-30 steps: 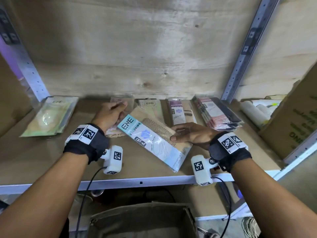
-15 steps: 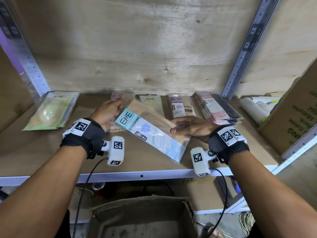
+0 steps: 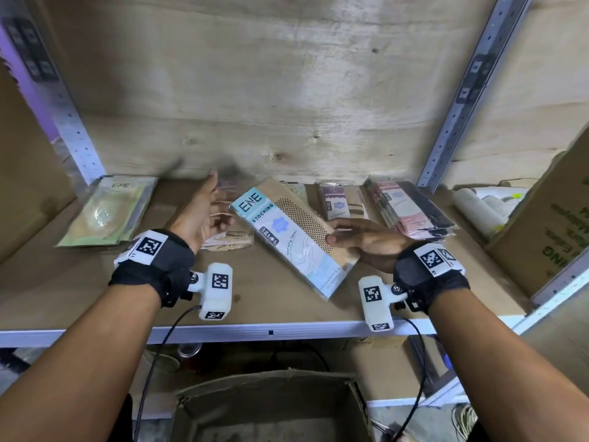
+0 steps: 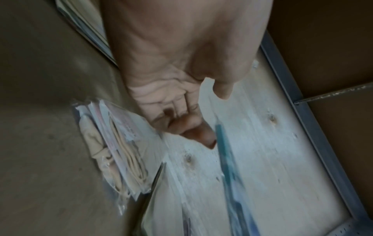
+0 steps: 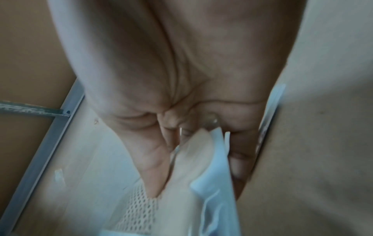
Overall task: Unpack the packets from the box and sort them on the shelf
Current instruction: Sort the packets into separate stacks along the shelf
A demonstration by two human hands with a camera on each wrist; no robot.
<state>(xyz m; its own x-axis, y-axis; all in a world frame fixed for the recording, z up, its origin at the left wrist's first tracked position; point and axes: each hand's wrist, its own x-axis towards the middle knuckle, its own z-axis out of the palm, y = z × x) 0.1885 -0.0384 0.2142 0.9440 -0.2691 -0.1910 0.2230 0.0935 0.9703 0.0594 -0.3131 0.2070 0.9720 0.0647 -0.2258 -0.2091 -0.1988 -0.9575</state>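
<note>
My right hand grips a long blue and beige stocking packet by its right edge, thumb on top, holding it slanted above the wooden shelf. The right wrist view shows the packet pinched between thumb and fingers. My left hand hovers with fingers spread beside the packet's top left corner, holding nothing. Under it lies a beige packet pile, also seen as the beige pile in the left wrist view. The open cardboard box stands below the shelf.
Sorted on the shelf lie green packets at the left, a purple-labelled packet, and a pink and black stack toward the right. White rolls and a large carton fill the right end. Metal uprights frame the bay.
My left hand has lifted off the beige pile and opened, fingers now spread. The blue packet stays in my right hand, shifted slightly.
</note>
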